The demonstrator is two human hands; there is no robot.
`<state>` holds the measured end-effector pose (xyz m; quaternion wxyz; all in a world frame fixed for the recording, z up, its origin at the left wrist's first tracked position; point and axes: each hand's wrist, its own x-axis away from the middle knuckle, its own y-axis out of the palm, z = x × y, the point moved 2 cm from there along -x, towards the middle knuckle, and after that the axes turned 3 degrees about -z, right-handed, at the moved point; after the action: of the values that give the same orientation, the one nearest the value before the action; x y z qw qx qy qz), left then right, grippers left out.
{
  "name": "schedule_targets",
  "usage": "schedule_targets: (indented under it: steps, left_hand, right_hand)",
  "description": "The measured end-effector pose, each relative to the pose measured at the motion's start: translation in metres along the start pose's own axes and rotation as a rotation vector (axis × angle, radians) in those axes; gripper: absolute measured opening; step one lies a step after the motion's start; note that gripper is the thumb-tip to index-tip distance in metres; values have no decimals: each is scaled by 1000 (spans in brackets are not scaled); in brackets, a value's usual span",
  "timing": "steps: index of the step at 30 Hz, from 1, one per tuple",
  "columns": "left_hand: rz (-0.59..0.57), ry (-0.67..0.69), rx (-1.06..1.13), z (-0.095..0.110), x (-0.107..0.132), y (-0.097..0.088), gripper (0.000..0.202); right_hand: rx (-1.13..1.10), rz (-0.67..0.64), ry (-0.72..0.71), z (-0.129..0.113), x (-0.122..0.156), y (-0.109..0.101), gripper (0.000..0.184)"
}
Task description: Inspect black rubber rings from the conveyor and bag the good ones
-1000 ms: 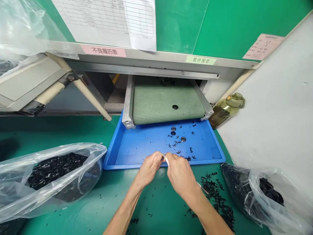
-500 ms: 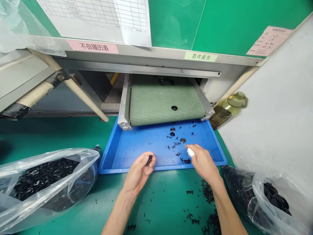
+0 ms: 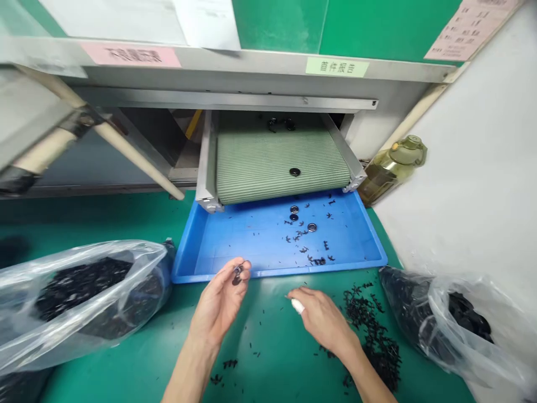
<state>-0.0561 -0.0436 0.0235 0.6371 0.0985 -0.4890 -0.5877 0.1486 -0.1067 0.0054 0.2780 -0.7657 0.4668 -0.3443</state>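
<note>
Left hand: palm turned up, the left hand pinches a small black part between thumb and fingers, just off the tray's near rim.
Part: dark and shiny, in the left fingertips; its exact shape is too small to tell.
Right hand: back up, fingers curled closed, the right hand is above the bench, well apart from the left. A thin tool shows only its tip at the fingertips. A white wrap covers one digit.
Tray: the blue tray lies beyond both hands, with a ring, two more round pieces and scattered black scraps toward its right half.
Belt: the green belt ends above the tray's far side; a black disc lies near its front edge, other black pieces farther back.
Bags: a clear left bag gapes over black pieces; a right bag also holds black pieces.
Pile: a heap of black bits lies on the bench between right forearm and right bag.
Bottle: an olive bottle stands tilted beside the tray's far right corner.
</note>
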Motion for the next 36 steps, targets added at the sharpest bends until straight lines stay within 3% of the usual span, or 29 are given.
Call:
schedule_targets:
  steps: [3, 9, 17, 29, 33, 36]
  left_hand:
    - [56, 32, 71, 4, 12, 0, 17]
    - [-13, 41, 118, 20, 36, 6, 27]
    - [-94, 59, 104, 24, 57, 8, 28]
    - [-89, 41, 100, 28, 72, 10, 31]
    - [-48, 75, 13, 30, 76, 8, 21]
    - [6, 89, -184, 38, 85, 7, 16]
  right_hand:
    - [133, 59, -47, 8, 8, 23, 52]
    - [228, 54, -184, 22, 14, 55, 50]
    - [257, 77, -138, 25, 20, 63, 46]
    - [241, 88, -139, 26, 22, 71, 47]
    - [173, 64, -136, 14, 27, 54, 51]
    - [102, 139, -132, 11, 22, 9, 48]
